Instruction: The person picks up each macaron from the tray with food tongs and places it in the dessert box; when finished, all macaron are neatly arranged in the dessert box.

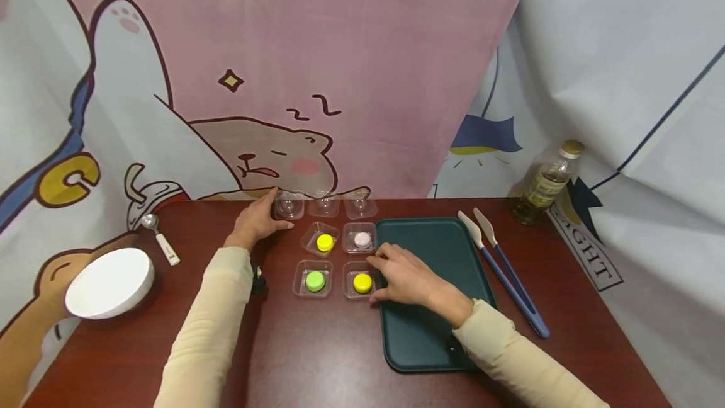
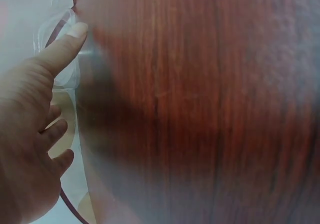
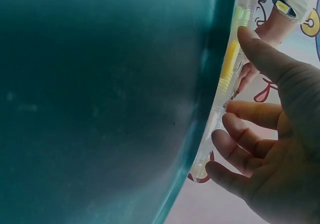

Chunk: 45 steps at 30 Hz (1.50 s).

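My left hand (image 1: 256, 222) reaches to the back of the table, its thumb and fingers spread beside the leftmost clear plastic container (image 1: 289, 206). In the left wrist view, the thumb overlaps that container; whether it touches is unclear. My right hand (image 1: 404, 276) hangs over the tray's left edge, thumb and fingers parted at the right side of a clear box (image 1: 349, 295) with a yellow macaron (image 1: 362, 283). Contact with this box cannot be made out. Beside it are boxes holding a green macaron (image 1: 314, 281), another yellow macaron (image 1: 325, 242) and a pale pink macaron (image 1: 362, 240).
A dark green tray (image 1: 430, 345) lies right of the boxes. Farther right are blue-handled tongs (image 1: 512, 282) and an oil bottle (image 1: 544, 191). On the left are a white bowl (image 1: 110, 282) and a spoon (image 1: 161, 241). A printed curtain (image 1: 396, 80) hangs behind the table.
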Each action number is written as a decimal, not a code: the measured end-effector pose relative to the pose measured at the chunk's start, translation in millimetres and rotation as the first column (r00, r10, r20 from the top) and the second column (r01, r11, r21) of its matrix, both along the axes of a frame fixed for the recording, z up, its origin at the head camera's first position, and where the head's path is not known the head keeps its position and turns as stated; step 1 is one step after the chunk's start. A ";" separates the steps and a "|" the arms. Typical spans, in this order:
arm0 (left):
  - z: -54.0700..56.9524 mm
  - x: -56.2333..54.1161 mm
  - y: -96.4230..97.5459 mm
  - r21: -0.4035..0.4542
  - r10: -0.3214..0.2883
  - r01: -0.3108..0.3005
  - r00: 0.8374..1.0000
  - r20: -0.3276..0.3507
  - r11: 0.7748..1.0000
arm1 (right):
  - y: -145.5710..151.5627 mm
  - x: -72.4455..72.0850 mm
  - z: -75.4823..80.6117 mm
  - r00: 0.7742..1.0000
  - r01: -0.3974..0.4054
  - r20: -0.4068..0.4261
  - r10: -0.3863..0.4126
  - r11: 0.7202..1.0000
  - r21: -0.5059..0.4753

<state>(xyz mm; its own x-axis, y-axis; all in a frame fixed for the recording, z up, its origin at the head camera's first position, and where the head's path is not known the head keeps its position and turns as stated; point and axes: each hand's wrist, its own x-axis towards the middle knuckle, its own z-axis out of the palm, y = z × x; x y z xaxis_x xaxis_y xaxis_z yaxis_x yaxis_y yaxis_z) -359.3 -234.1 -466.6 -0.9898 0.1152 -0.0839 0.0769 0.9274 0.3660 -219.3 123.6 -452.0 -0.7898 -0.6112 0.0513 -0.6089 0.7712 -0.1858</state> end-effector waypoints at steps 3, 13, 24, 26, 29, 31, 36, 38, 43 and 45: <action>-1.1 0.2 -2.5 -0.001 -0.001 0.001 1.000 0.001 1.000 | -2.0 0.6 -0.8 1.000 0.010 0.025 -0.010 1.000 -0.021; -6.2 -3.2 -6.8 0.002 0.011 -0.011 1.000 -0.029 1.000 | -5.5 1.1 0.2 0.997 0.022 0.072 -0.020 1.000 -0.022; 2.5 7.1 -6.7 0.099 0.004 0.001 0.998 -0.056 0.995 | -6.0 0.1 2.4 0.995 0.041 0.096 -0.039 0.999 -0.010; 6.1 11.2 -5.2 0.104 -0.006 0.014 0.997 -0.071 0.995 | -5.7 0.2 3.3 0.994 0.045 0.096 -0.044 0.999 -0.012; 13.6 17.9 0.5 0.108 -0.019 0.029 0.995 -0.094 0.994 | -5.0 0.6 4.1 0.994 0.053 0.101 -0.051 0.998 -0.018; 20.2 23.2 6.9 0.125 -0.023 0.036 0.995 -0.102 0.991 | -4.5 0.9 4.2 0.993 0.055 0.104 -0.053 0.998 -0.019; 41.3 38.5 30.1 0.175 -0.064 0.084 0.991 -0.118 0.981 | -3.7 0.7 3.7 0.993 0.059 0.108 -0.056 0.998 -0.022; 48.4 44.5 40.2 0.179 -0.090 0.112 0.988 -0.126 0.978 | -3.5 0.4 3.0 0.992 0.064 0.109 -0.061 0.998 -0.024; 61.0 63.2 64.8 0.219 -0.129 0.152 0.985 -0.116 0.964 | -3.6 0.9 0.0 0.991 0.073 0.112 -0.070 0.997 -0.022; 66.5 72.3 76.1 0.228 -0.140 0.161 0.984 -0.106 0.960 | -3.9 1.5 -0.3 0.991 0.079 0.110 -0.076 0.997 -0.019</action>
